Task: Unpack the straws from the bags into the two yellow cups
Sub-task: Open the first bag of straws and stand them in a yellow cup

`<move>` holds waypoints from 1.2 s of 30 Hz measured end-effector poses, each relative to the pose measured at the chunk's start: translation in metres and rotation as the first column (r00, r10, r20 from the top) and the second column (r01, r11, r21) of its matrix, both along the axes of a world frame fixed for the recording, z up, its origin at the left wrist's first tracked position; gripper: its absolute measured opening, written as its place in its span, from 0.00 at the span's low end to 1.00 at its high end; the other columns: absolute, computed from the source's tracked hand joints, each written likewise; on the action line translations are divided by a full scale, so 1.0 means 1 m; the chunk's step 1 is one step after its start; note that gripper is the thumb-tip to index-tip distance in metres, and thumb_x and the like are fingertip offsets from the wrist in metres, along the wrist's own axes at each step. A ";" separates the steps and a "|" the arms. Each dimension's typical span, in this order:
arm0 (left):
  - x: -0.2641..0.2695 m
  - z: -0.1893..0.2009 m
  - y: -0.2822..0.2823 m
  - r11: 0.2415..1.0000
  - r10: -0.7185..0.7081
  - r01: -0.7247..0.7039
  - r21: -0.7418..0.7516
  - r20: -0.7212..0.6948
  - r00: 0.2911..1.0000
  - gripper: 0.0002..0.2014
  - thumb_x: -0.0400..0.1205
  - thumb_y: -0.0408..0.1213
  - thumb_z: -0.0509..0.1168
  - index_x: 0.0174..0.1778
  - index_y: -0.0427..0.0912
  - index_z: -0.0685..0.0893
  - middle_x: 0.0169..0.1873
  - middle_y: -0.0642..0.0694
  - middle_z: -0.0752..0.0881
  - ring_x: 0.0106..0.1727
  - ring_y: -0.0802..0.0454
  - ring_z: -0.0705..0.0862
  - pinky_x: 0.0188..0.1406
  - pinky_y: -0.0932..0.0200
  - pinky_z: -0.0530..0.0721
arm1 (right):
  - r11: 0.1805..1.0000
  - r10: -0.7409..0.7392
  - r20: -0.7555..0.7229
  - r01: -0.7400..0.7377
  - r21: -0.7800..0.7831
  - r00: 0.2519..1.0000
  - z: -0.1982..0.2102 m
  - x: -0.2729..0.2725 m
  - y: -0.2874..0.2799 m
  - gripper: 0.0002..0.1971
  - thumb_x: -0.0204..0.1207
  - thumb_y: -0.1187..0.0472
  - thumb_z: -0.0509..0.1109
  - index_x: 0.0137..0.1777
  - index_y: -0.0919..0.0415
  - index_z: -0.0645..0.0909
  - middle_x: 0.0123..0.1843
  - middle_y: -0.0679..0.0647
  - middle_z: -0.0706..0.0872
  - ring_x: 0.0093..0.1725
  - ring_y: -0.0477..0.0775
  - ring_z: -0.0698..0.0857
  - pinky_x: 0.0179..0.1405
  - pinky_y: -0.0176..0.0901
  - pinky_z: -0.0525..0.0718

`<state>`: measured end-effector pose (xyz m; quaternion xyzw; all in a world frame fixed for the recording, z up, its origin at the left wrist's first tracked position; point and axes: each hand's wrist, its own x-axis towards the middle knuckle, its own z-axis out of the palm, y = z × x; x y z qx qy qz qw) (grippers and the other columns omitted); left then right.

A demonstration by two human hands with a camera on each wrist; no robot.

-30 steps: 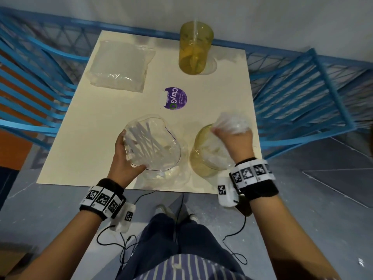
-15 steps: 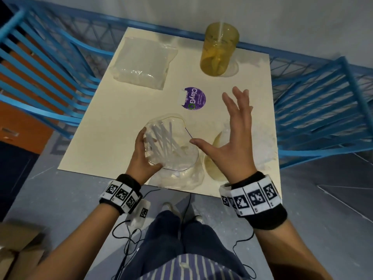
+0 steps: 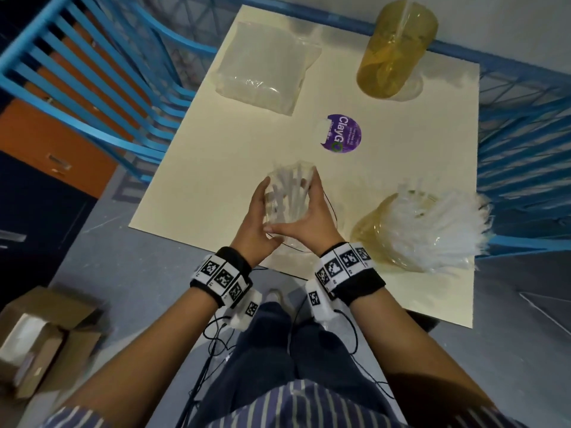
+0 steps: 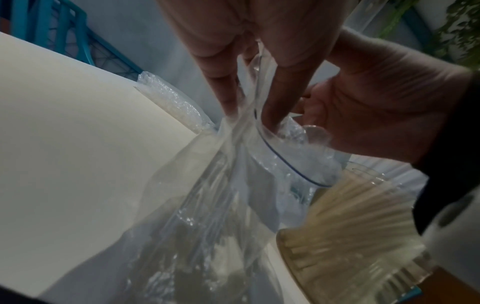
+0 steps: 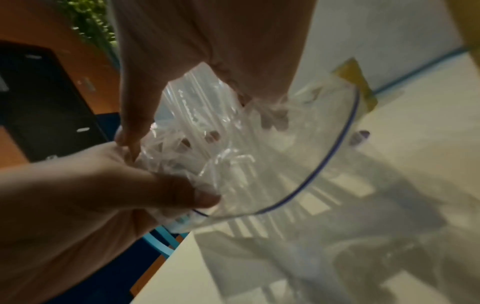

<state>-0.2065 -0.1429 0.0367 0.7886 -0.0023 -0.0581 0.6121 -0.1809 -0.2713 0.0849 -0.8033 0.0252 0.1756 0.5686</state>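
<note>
An open clear zip bag (image 3: pixel 312 239) with several white straws (image 3: pixel 289 193) stands at the table's near edge. My left hand (image 3: pixel 262 208) grips it from the left, fingers curled on the plastic (image 4: pixel 226 86). From the right, my right hand (image 3: pixel 309 208) curls round the straw bundle, fingertips (image 5: pixel 272 117) showing through the plastic. Right of my hands, the near yellow cup (image 3: pixel 370 239) is packed with a fan of white straws (image 3: pixel 438 227). The far yellow cup (image 3: pixel 392 54) stands at the back right. A sealed bag of straws (image 3: pixel 265 66) lies at the back left.
A purple round sticker (image 3: pixel 341 133) sits mid-table on the cream table (image 3: pixel 216 168). Blue slatted chairs stand at the left (image 3: pixel 92 72) and right (image 3: pixel 519 149). An open cardboard box (image 3: pixel 40 344) is on the floor at the lower left.
My right hand let go of the straws in the near cup, swung left and closed on the bundle in the bag. The left hand kept its hold, and the straws now stand more upright.
</note>
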 end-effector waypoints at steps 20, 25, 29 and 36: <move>0.016 0.003 0.004 0.988 -0.004 -0.006 -0.151 -0.062 0.998 0.41 0.65 0.22 0.66 0.70 0.50 0.57 0.52 0.51 0.75 0.49 0.57 0.83 0.34 0.65 0.81 | 0.949 -0.316 0.143 0.311 0.059 0.938 0.004 0.025 0.001 0.14 0.82 0.58 0.62 0.47 0.68 0.85 0.44 0.45 0.85 0.44 0.33 0.81 0.47 0.30 0.74; 0.023 0.008 0.023 0.998 -0.021 0.009 -0.069 -0.168 0.986 0.60 0.63 0.20 0.77 0.80 0.49 0.40 0.72 0.44 0.65 0.68 0.49 0.74 0.60 0.60 0.76 | 0.838 -0.527 0.280 0.434 0.331 0.802 0.074 0.031 -0.012 0.09 0.82 0.58 0.62 0.47 0.60 0.82 0.38 0.50 0.89 0.51 0.56 0.88 0.62 0.51 0.82; 0.023 0.032 0.030 0.996 -0.067 0.073 0.050 -0.109 0.992 0.66 0.66 0.35 0.80 0.78 0.52 0.28 0.82 0.49 0.36 0.79 0.67 0.45 0.80 0.61 0.53 | 0.678 -0.660 0.297 0.376 0.632 0.690 0.135 0.016 -0.043 0.07 0.83 0.66 0.59 0.47 0.54 0.76 0.28 0.50 0.84 0.33 0.53 0.88 0.44 0.52 0.87; 0.007 0.067 -0.027 0.944 -0.236 0.141 0.298 0.309 0.921 0.44 0.71 0.51 0.65 0.81 0.46 0.53 0.81 0.49 0.49 0.83 0.60 0.47 0.83 0.50 0.51 | 0.589 -0.735 0.215 0.450 0.671 0.643 0.157 -0.047 -0.135 0.04 0.84 0.61 0.58 0.48 0.59 0.72 0.24 0.48 0.77 0.22 0.48 0.77 0.25 0.41 0.83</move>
